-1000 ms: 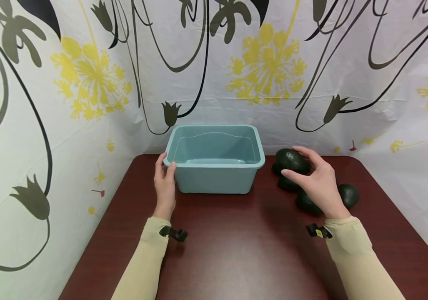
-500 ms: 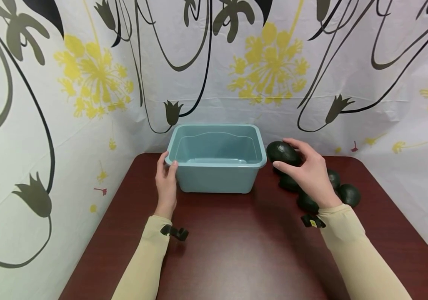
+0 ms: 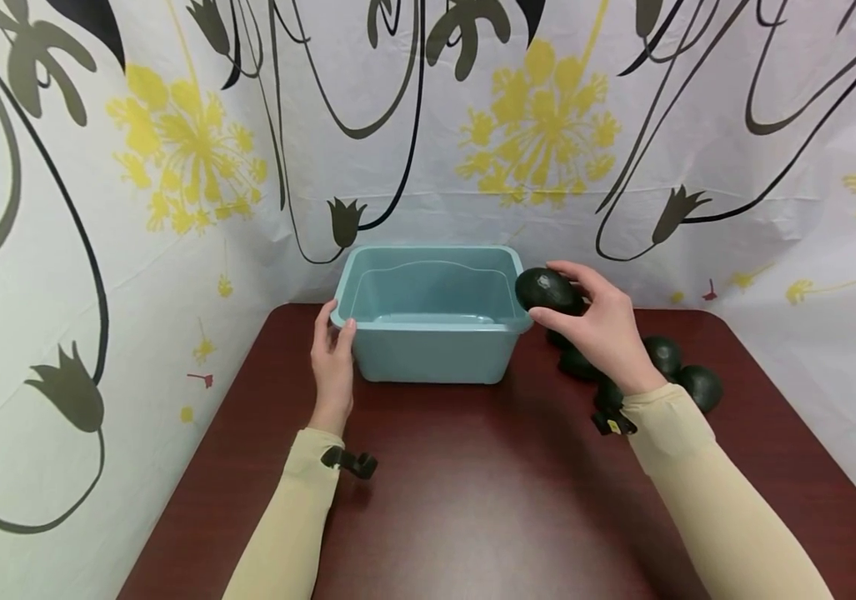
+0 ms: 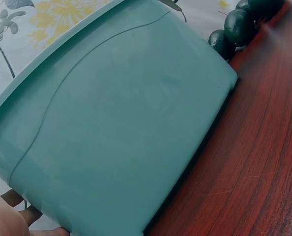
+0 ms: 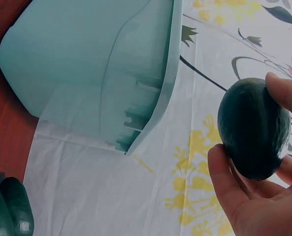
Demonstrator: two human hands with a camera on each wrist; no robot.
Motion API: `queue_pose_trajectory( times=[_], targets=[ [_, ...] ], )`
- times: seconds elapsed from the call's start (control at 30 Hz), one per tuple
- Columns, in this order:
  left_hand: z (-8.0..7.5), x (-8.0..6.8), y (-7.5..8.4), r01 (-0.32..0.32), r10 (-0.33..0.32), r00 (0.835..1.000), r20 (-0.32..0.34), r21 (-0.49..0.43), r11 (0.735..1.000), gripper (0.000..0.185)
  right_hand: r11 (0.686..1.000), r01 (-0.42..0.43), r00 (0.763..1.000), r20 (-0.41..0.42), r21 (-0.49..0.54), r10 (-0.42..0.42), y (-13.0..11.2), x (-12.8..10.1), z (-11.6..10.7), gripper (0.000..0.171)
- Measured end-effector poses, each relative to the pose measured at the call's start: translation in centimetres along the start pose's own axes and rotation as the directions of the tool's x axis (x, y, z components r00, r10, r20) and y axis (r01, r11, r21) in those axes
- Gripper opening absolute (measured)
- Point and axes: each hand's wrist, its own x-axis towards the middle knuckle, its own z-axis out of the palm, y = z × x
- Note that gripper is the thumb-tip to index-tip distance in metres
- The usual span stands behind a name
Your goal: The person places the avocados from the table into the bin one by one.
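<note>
A dark green avocado (image 3: 548, 289) is held up by my right hand (image 3: 602, 325), pinched between thumb and fingers. In the head view it overlaps the right rim of a light blue plastic tub (image 3: 435, 357); in the right wrist view the avocado (image 5: 253, 129) shows whole, apart from the tub (image 5: 86, 59). My left hand (image 3: 333, 367) grips the tub's front left corner, thumb on the front and fingers around the side. The inside of the tub, as far as the head view shows it, holds nothing.
Several more avocados (image 3: 700, 387) lie in a cluster on the dark red table (image 3: 428, 483), right of the tub and partly behind my right hand. A patterned white cloth (image 3: 428, 167) hangs behind and beside the table.
My right hand has lifted the avocado off the cluster and carried it up and left to the tub's right rim. The left hand has stayed at the tub's corner.
</note>
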Motion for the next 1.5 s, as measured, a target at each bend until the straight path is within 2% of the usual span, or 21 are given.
queue_pose_trajectory(
  times=[0.3,0.87,1.1,1.33,1.5],
  targets=[
    [-0.1,0.1,0.2,0.01,-0.01,1.0,-0.01,0.005,1.0,0.053,0.999,0.043,0.999,0.016,0.022,-0.043,-0.5,1.2,0.6,0.064],
    [0.2,0.2,-0.1,-0.003,0.003,1.0,-0.007,0.0,1.0,0.052,0.998,0.061,0.994,0.088,0.014,-0.062,-1.2,3.3,1.9,0.066],
    [0.1,0.2,-0.2,-0.002,0.002,1.0,-0.013,-0.013,1.0,0.053,0.996,0.083,0.988,0.129,0.034,-0.087,-1.6,4.4,2.7,0.069],
    [0.1,0.2,-0.2,0.003,-0.003,1.0,-0.018,0.018,1.0,0.053,0.995,0.089,0.984,0.151,0.049,-0.095,-2.2,5.2,3.5,0.068],
    [0.1,0.2,-0.3,0.0,0.0,1.0,-0.016,-0.004,1.0,0.053,0.993,0.096,0.975,0.193,0.065,-0.107,-2.8,6.0,4.0,0.066]
  ],
)
